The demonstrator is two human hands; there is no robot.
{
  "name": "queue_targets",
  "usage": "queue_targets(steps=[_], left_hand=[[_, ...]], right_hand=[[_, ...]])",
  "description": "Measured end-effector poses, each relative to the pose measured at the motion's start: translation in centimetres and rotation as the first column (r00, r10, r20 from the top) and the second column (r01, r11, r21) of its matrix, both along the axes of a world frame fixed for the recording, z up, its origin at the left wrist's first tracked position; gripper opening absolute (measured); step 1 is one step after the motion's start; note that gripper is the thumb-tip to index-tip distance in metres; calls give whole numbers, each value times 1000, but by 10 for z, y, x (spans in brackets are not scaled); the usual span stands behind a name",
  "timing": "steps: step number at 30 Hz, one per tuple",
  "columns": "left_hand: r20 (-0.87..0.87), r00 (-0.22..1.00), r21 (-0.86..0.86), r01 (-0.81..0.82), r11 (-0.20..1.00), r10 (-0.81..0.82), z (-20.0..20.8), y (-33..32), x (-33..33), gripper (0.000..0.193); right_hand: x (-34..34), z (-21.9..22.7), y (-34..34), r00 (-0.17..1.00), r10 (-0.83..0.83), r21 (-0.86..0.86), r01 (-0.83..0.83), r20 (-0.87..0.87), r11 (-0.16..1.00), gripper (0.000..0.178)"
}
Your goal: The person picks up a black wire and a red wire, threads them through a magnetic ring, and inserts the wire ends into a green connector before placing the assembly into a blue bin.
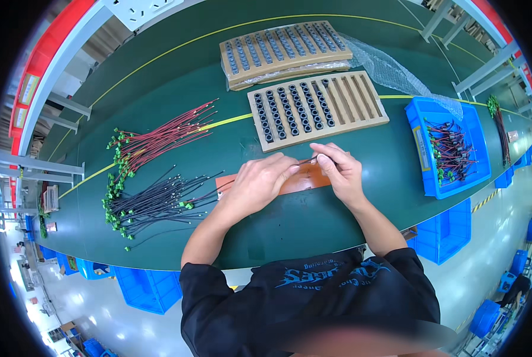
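Note:
Between my two hands a thin dark wire [305, 160] is stretched, above an orange mat [310, 180] on the green table. My left hand [259, 181] is closed round the wire, fingers curled. The thumb and forefinger of my right hand [342, 174] pinch its other part; the end is too small to make out. Just beyond the hands lies a cardboard tray [356, 126] whose left slots hold rows of small black ring-like parts [294, 110]. Black wires [153, 199] with green ends lie left of my left hand, and red wires [168, 134] with green ends lie beyond them.
More filled trays [283, 47] are stacked at the back, with clear bubble wrap [385, 68] beside them. At right, a blue bin [420, 169] holds red and black wire assemblies. Metal shelf legs stand at both sides. Blue crates [150, 291] sit below the table's front edge.

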State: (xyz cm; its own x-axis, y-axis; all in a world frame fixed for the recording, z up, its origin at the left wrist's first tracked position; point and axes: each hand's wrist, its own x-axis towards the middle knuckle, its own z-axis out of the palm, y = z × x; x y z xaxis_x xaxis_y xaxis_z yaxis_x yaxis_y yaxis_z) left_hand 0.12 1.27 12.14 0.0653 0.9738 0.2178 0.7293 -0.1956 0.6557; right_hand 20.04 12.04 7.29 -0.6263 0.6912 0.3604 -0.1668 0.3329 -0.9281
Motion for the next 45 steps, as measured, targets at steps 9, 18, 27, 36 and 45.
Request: queue_targets(steps=[9,18,27,36,45], left_hand=[[178,981,-176,104,979,-72,-14,7,-12,32],[293,951,-172,153,973,-97,-22,7,-22,37],[169,985,-177,71,982,-40,-22,3,-15,31],[143,989,-120,57,991,-39,-42,-1,-19,27],[118,993,-125,19,992,-4,-42,-2,-21,29]], right_hand=[[-9,-8,-11,992,-118,149,111,34,983,26],[-17,-1,-19,995,-70,297,48,65,954,37],[-19,-31,-9,987,-58,-458,-16,-147,889,25],[-22,-44,-10,965,-107,-552,-46,-241,833,25],[-30,-35,-23,952,-169,-610,-22,-254,792,22]])
